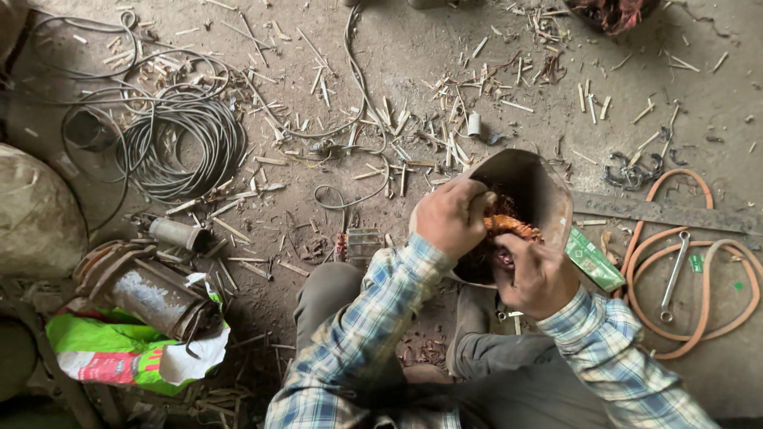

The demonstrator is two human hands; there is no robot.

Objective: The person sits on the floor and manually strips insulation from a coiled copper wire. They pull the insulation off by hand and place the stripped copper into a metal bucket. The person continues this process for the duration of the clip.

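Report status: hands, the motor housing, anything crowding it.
Left hand grips metal motor housing rim. Right hand pulls copper winding inside. Green box touches housing's right side.

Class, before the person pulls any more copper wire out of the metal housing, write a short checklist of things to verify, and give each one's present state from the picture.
1. Left hand grips the housing rim: ok.
2. Right hand is on the copper wire: ok.
3. Housing braced against the knees: cannot tell.
4. Hands protected by gloves: not ok, both bare.
5. Spanner within reach beside the orange hose: ok.
6. Floor free of litter: not ok, sticks and the cable coil lie about.
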